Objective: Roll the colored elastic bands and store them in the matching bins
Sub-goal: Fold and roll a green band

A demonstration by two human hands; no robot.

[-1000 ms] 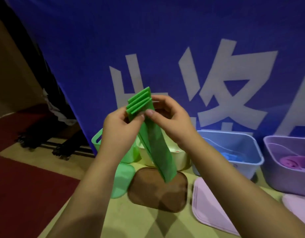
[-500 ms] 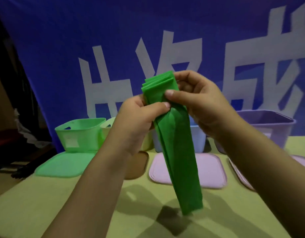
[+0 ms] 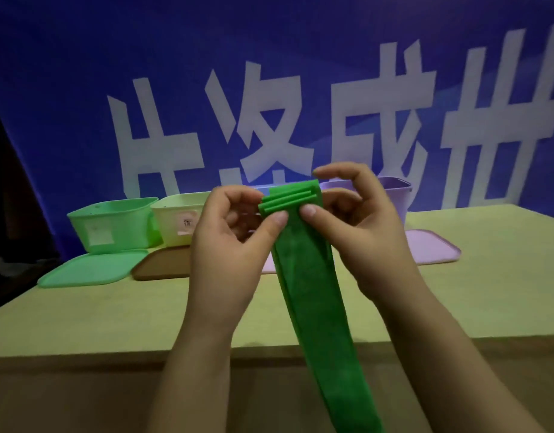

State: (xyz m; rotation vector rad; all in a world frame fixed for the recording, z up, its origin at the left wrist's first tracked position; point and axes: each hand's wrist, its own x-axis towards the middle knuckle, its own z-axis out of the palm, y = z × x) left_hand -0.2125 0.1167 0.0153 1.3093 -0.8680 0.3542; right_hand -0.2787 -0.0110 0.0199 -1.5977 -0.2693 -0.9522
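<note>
Green band (image 3: 313, 295) x1, folded top pinched by L hand (image 3: 229, 242) + R hand (image 3: 363, 226); 3 bins, 3 lids visible.

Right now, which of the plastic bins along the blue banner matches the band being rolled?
The green plastic bin, leftmost in the row, matches the green elastic band. The bin beside it is pale yellow, and the one behind the right hand is purple.

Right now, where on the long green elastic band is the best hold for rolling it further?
Probably at the folded top of the green elastic band, pinched from both sides as the left hand and right hand do now. The stacked layers sit there, and the loose tail hangs free below.
</note>
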